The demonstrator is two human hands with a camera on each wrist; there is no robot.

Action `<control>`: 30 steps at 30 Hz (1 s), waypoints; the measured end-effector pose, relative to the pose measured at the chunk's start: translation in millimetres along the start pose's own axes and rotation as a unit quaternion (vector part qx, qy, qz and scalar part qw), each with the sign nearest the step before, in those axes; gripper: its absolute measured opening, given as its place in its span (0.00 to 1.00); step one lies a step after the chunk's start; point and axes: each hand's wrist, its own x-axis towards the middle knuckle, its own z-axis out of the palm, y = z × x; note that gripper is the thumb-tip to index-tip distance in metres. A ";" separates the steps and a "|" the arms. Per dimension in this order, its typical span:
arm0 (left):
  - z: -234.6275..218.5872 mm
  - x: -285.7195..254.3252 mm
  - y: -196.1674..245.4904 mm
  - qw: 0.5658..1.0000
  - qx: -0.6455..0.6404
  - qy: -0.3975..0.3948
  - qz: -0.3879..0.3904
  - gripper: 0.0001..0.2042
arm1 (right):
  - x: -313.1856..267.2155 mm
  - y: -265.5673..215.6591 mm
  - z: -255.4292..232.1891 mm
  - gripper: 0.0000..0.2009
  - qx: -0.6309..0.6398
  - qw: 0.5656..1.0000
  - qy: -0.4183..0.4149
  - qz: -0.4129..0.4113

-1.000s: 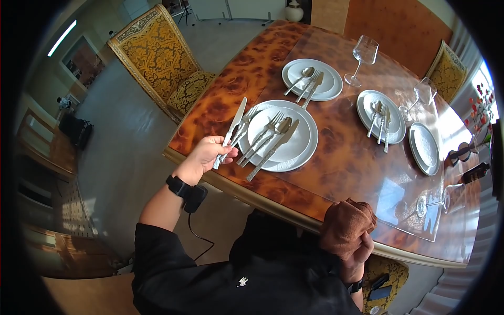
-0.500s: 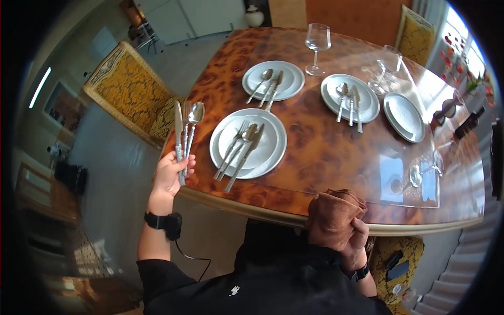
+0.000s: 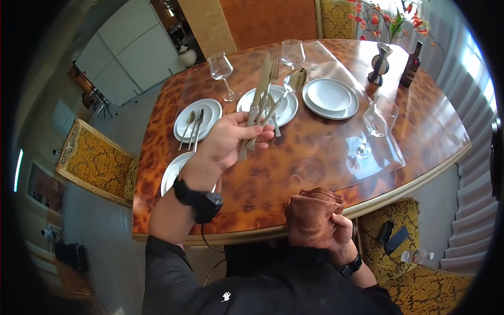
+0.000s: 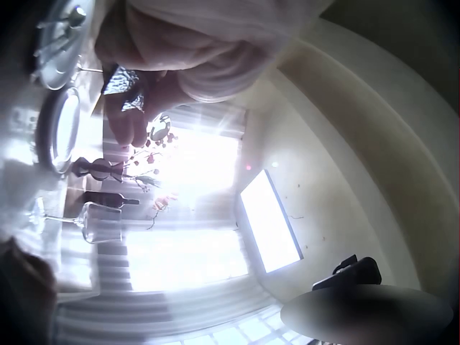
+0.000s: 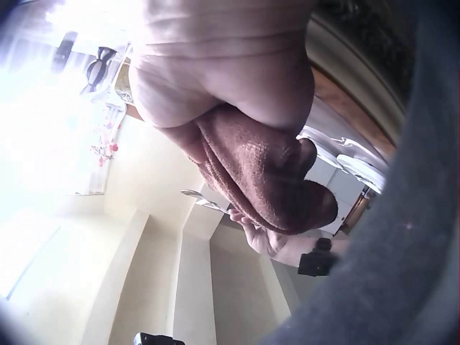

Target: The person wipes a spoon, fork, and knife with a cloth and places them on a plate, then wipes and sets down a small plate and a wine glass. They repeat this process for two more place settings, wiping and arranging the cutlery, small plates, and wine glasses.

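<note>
My left hand (image 3: pixel 231 139) grips a knife (image 3: pixel 263 79), a fork (image 3: pixel 274 71) and a spoon (image 3: pixel 296 79) by their handles, raised over the table, heads pointing up and away. Behind them is a white plate stack (image 3: pixel 287 116) with cutlery on it, partly covered by this hand. In the left wrist view a shiny patterned handle (image 4: pixel 123 85) shows among the fingers. Down at the table's front edge, my right hand (image 3: pixel 342 234) holds a folded brown cloth (image 3: pixel 311 220), thumb on its side. The right wrist view shows the cloth (image 5: pixel 251 165) bunched below the palm.
A bare plate stack (image 3: pixel 344 110) sits to the right, another with cutlery (image 3: pixel 178 123) at left; my left forearm hides most of a front one (image 3: pixel 172 173). Wine glasses (image 3: pixel 220 68), a dark bottle (image 3: pixel 412 65) and a vase (image 3: pixel 379 65) stand about. A patterned chair (image 3: pixel 404 218) is at right.
My left hand has carried the knife, fork and spoon from the table's left edge rightward over the table. The head view has turned right. My right hand keeps holding the brown cloth.
</note>
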 end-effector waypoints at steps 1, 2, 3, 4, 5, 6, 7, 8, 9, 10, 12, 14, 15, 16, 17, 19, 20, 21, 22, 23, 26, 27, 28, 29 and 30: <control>13.9 29.3 -6.2 1.000 -0.017 -0.009 -0.005 0.09 | -6.6 -7.4 -1.2 0.30 -0.004 1.000 0.006 -0.018; 27.0 56.8 -12.2 0.999 -0.025 -0.013 -0.020 0.09 | -14.1 -14.3 -4.2 0.30 -0.004 0.999 0.012 -0.033; 40.0 83.9 -20.5 0.999 -0.026 -0.010 -0.032 0.09 | -22.0 -21.1 -8.1 0.31 -0.004 0.999 0.018 -0.047; 51.3 109.6 -29.6 0.999 -0.028 -0.007 -0.043 0.09 | -29.0 -27.0 -11.7 0.31 -0.004 0.998 0.023 -0.061; 60.6 134.5 -40.5 0.998 -0.025 0.000 -0.063 0.09 | -36.0 -31.7 -15.6 0.31 -0.010 0.996 0.031 -0.080; 69.4 159.6 -52.2 0.996 -0.022 0.006 -0.080 0.09 | -42.9 -37.3 -19.7 0.31 -0.016 0.994 0.039 -0.099; 76.5 180.8 -63.2 0.995 -0.018 0.013 -0.099 0.09 | -48.9 -43.1 -23.0 0.31 -0.021 0.992 0.047 -0.117; 80.0 198.5 -74.7 0.994 -0.016 0.016 -0.108 0.10 | -54.2 -47.5 -24.7 0.31 -0.017 0.991 0.051 -0.126; 85.2 212.7 -83.7 0.993 -0.012 0.019 -0.117 0.10 | -59.4 -50.8 -25.3 0.31 -0.012 0.989 0.056 -0.136; 89.7 226.4 -92.8 0.992 -0.007 0.022 -0.127 0.10 | -64.2 -53.8 -25.9 0.31 -0.006 0.988 0.060 -0.145; 100.6 245.2 -101.8 0.984 -0.029 0.056 -0.164 0.08 | -69.5 -58.6 -27.3 0.31 0.000 0.985 0.061 -0.160; 94.2 270.4 -118.1 0.978 -0.052 0.055 -0.193 0.08 | -73.1 -63.5 -30.8 0.31 0.010 0.984 0.062 -0.168; 95.0 278.9 -123.6 0.980 -0.039 0.059 -0.186 0.07 | -74.8 -65.5 -33.2 0.31 0.017 0.983 0.062 -0.169; 93.9 287.0 -128.2 0.978 -0.033 0.069 -0.192 0.07 | -76.4 -66.8 -35.7 0.31 0.024 0.983 0.062 -0.170; 93.6 292.0 -131.1 0.976 -0.028 0.081 -0.199 0.07 | -77.7 -67.3 -39.5 0.31 0.028 0.983 0.062 -0.171; 91.1 301.1 -137.3 0.971 -0.023 0.098 -0.217 0.07 | -80.0 -70.4 -47.3 0.31 0.032 0.983 0.065 -0.170; 92.2 301.7 -139.0 0.971 -0.019 0.101 -0.216 0.07 | -80.7 -73.0 -47.4 0.30 0.034 0.983 0.064 -0.170; 91.6 301.0 -140.3 0.971 -0.015 0.104 -0.214 0.07 | -80.5 -74.8 -46.3 0.30 0.035 0.983 0.062 -0.168; 90.3 299.9 -141.0 0.971 -0.011 0.109 -0.212 0.07 | -79.6 -76.9 -46.1 0.30 0.037 0.984 0.059 -0.166; 89.5 298.7 -141.9 0.973 -0.009 0.103 -0.208 0.07 | -78.7 -79.2 -47.0 0.30 0.039 0.984 0.059 -0.163; 89.1 297.2 -145.1 0.975 -0.010 0.092 -0.202 0.09 | -75.6 -84.5 -50.5 0.30 0.049 0.985 0.059 -0.157; 88.8 298.1 -145.8 0.974 -0.013 0.090 -0.205 0.09 | -74.7 -85.4 -53.3 0.29 0.056 0.984 0.060 -0.157; 89.0 298.7 -146.5 0.974 -0.018 0.089 -0.208 0.09 | -74.4 -86.2 -54.8 0.29 0.062 0.984 0.061 -0.158; 89.9 299.1 -147.7 0.974 -0.026 0.093 -0.205 0.09 | -74.4 -86.6 -54.8 0.29 0.060 0.983 0.062 -0.160; 90.6 299.5 -148.3 0.974 -0.030 0.092 -0.205 0.08 | -74.0 -86.9 -54.5 0.29 0.059 0.983 0.063 -0.161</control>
